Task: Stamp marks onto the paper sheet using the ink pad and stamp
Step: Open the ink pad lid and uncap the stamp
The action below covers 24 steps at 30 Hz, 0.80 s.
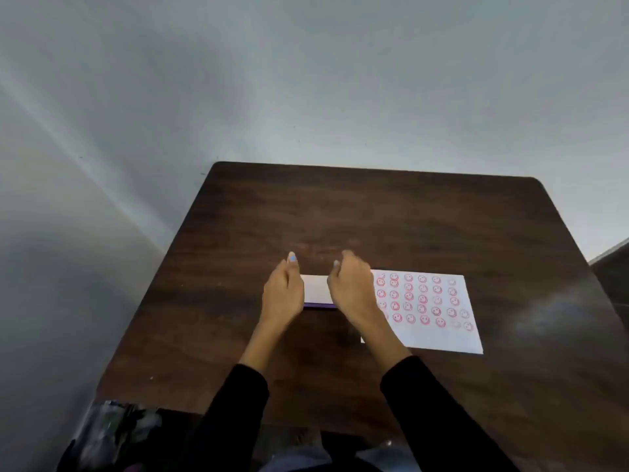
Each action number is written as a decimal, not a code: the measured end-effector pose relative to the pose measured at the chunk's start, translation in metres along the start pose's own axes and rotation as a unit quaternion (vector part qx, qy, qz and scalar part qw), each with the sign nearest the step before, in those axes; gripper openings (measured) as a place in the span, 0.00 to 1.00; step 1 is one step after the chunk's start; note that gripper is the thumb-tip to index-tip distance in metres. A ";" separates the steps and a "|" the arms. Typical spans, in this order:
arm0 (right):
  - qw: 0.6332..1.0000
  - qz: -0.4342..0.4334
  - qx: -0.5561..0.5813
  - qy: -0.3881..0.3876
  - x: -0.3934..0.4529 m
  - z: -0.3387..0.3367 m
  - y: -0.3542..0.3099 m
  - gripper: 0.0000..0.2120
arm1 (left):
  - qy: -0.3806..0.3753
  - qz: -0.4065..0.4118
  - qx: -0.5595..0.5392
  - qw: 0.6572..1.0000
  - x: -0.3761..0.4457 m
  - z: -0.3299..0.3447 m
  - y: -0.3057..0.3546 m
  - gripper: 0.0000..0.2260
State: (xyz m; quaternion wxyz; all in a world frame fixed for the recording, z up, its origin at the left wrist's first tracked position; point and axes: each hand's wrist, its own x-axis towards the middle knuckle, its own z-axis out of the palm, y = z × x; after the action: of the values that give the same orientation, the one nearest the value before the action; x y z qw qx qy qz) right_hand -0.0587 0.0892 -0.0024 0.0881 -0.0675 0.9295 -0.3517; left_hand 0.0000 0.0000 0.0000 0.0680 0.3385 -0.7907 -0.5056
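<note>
Fingers of left hand (284, 294) and right hand (352, 287) clasping opposite ends of ink pad (316, 290), beside stamped paper sheet (439, 332); bare table (374, 212) beyond.

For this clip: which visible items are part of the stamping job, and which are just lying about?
Job: paper sheet covered in red smiley marks; white, purple-edged ink pad case between the left hand and right hand; stamp not discernible.
Lying about: blurred bag at the table edge.

Dark wooden table (374, 212), stamped paper sheet (439, 332) lying flat (rows of red faces), white-topped ink pad (316, 289) beside it
</note>
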 end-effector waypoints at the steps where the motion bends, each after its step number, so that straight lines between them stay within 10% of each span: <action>1: 1.000 0.015 -0.019 -0.018 -0.002 0.005 0.001 0.10 | -0.009 -0.010 0.004 1.000 -0.001 0.001 -0.004 0.22; 24: 0.991 0.049 -0.112 -0.057 -0.002 0.050 0.011 0.20 | -0.046 -0.011 -0.017 0.999 0.015 0.013 -0.043 0.19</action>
State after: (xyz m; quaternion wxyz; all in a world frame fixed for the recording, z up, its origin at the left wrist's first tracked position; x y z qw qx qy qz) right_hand -0.0468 0.0651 -0.0462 0.1499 -0.0511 0.9588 -0.2359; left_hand 0.0031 -0.0101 -0.0464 0.0320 0.3224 -0.7806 -0.5345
